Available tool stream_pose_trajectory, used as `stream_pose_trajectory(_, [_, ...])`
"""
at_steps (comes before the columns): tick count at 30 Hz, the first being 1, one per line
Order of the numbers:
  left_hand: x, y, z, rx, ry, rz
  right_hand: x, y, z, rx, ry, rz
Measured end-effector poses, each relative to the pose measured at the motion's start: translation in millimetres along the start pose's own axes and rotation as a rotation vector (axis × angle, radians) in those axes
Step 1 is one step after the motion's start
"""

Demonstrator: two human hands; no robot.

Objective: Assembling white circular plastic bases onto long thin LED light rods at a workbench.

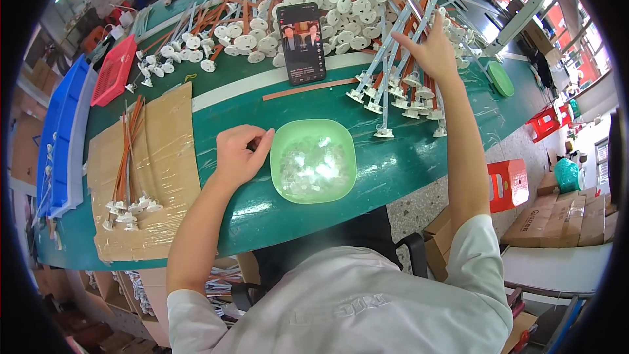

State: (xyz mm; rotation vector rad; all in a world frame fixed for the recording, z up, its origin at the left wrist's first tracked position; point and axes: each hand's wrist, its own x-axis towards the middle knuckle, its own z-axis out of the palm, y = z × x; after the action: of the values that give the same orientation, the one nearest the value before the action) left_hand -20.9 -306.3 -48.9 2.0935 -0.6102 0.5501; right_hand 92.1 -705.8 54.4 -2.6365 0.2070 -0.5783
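My left hand (pixel 241 155) rests on the green table with its fingers curled, close to the left rim of a light green bowl (pixel 280 183). Whatever it may hold is hidden. Small clear, shiny pieces (pixel 318 164) lie in the bowl. Over at the right, my right hand (pixel 434 52) is stretched out, thumb and forefinger spread, at a bundle of silver and brown strips (pixel 388 59). White round plastic ends (pixel 411 113) sit at the near end of these strips. A phone (pixel 302 46) stands upright behind the bowl, its screen lit.
Many white discs on strips (pixel 354 6) are heaped at the back. On the left are a cardboard sheet (pixel 171 157) with more strips, a red basket (pixel 115 72) and a blue bin (pixel 62 137). A loose brown strip (pixel 308 89) lies before the phone. Another green bowl (pixel 500 80) is far right.
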Motion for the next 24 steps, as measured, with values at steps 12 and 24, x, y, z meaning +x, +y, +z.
stream_pose_trajectory(12, [1,-1,-1,-0.007,-0.065,-0.001,57,16,1,-0.002,-0.080,0.099])
stream_pose_trajectory(24, [2,0,-1,-0.004,-0.080,-0.015,30,22,5,0.053,-0.073,0.024])
